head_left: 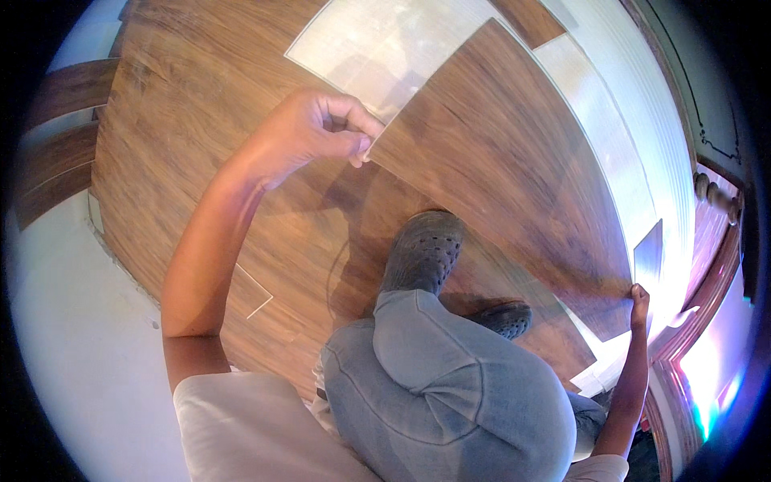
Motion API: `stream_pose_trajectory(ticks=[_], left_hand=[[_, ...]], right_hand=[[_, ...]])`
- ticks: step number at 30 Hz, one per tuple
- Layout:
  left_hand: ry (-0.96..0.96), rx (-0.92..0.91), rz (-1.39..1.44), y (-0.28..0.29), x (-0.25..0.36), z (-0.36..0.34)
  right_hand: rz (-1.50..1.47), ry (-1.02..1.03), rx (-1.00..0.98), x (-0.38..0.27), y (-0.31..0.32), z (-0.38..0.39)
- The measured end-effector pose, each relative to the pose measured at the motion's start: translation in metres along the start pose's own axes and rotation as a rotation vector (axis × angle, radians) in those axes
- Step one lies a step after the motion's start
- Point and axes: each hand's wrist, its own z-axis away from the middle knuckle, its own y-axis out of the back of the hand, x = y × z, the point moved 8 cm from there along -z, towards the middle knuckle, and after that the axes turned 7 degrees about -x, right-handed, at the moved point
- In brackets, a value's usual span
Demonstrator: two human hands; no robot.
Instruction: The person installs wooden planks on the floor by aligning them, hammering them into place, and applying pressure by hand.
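A broad wood-look flooring plank point(506, 136) spans the space between my hands, raised above the floor at least in part. My left hand point(321, 132) pinches its near left corner between thumb and fingers. Far to the right, my right hand point(639, 304) is closed on the plank's other end. Beneath and around it lies brown wood-look flooring point(193, 169). A pale, smooth area point(385, 52) shows just beyond my left hand and the plank's left edge; whether it is bare underlay or a sheet, I cannot make out.
My dark perforated clogs point(424, 249) stand close to the plank's near edge, below my bent knee. Brown plank ends point(68, 96) jut over a pale surface point(80, 281) at left. A whitish strip point(594, 96) borders the right side, near a wooden frame point(683, 377).
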Motion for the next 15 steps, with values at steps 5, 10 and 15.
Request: stream_pose_trajectory(ticks=[5, 10, 15], left_hand=[[-0.012, -0.008, 0.018, 0.000, -0.004, -0.002], [0.011, 0.024, 0.026, 0.002, -0.006, -0.002], [0.016, 0.012, 0.048, 0.004, -0.013, -0.005]], right_hand=[[0.003, -0.006, 0.016, -0.003, -0.002, 0.000], [0.027, -0.023, 0.026, 0.000, 0.001, 0.000], [0.025, -0.033, 0.007, -0.001, -0.001, -0.002]])
